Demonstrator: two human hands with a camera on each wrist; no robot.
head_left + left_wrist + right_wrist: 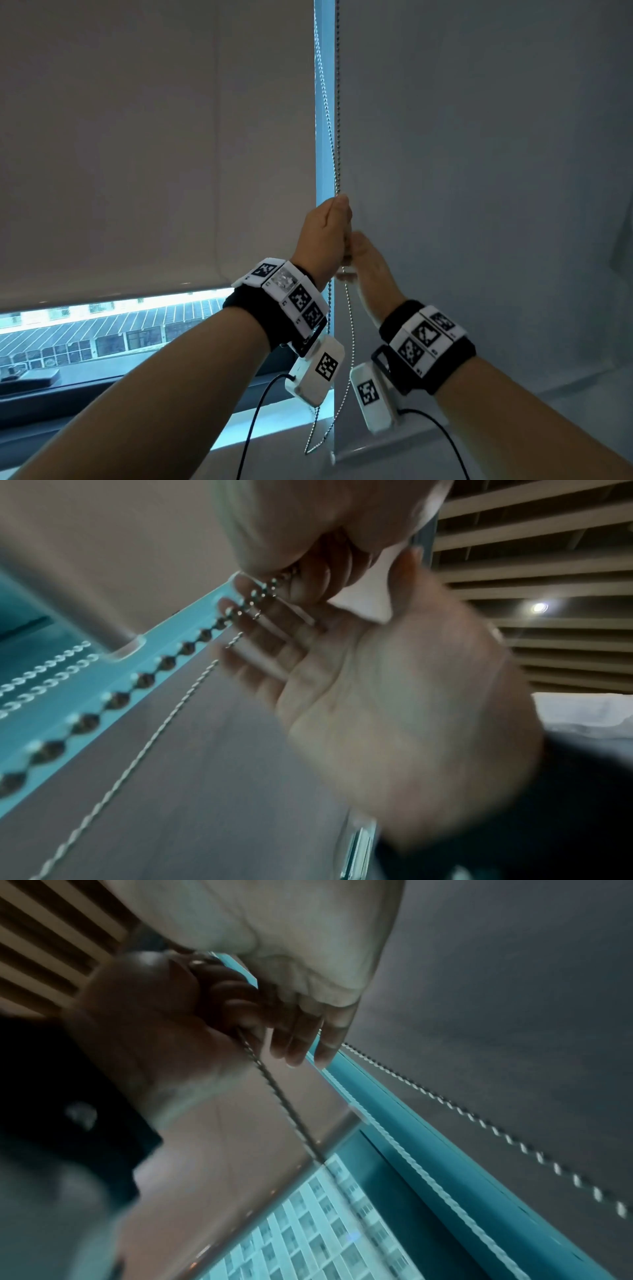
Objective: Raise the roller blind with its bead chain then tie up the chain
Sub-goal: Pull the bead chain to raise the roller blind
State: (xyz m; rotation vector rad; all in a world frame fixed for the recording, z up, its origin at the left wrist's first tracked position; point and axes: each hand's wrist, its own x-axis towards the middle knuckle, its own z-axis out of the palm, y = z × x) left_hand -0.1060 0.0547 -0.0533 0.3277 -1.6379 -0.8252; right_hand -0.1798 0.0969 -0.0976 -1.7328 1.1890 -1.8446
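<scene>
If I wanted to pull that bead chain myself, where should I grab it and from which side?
Probably on the taut vertical run of the bead chain, just above where the left hand already grips it. Come from the room side, fingers curling round it: there it hangs straight in the gap beside the roller blind, while lower down it goes slack and loops. The right hand sits just below.

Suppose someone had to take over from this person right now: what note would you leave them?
Left hand: raised, curled round the bead chain, the higher grip.
Right hand: just below it; the left wrist view shows its palm and fingers open, and whether it grips the chain cannot be told.
Roller blind: covers most of the window, with a strip of glass showing under its bottom edge.
Chain: runs up beside the blind, its loop hanging slack towards the sill.
Done: little raising so far.
Left: keep pulling until the blind is up, then tie up the chain.
</scene>
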